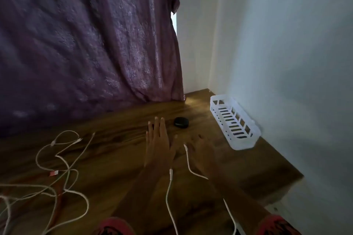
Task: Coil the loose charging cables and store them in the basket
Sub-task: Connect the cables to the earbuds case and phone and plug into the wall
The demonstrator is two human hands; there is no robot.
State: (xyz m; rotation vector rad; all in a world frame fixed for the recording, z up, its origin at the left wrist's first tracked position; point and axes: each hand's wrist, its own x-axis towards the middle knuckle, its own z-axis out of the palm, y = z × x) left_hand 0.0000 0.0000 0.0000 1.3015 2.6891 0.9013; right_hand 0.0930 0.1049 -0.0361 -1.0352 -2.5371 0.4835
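Observation:
Several white charging cables [63, 160] lie loose and tangled on the left of the wooden table [118, 135]. One more white cable [169, 187] runs between my forearms, and another cable end [188, 160] lies by my right hand. My left hand [159, 141] rests flat on the table, fingers spread, holding nothing. My right hand [200, 150] lies flat beside it, blurred, also holding nothing. The white slotted plastic basket [248, 139] stands against the right wall with no cable visible inside.
A small black round object [181, 121] sits on the table beyond my left hand. A purple curtain [86, 44] hangs along the back edge. A white wall [286, 63] borders the right side. The table's right edge drops off near the basket.

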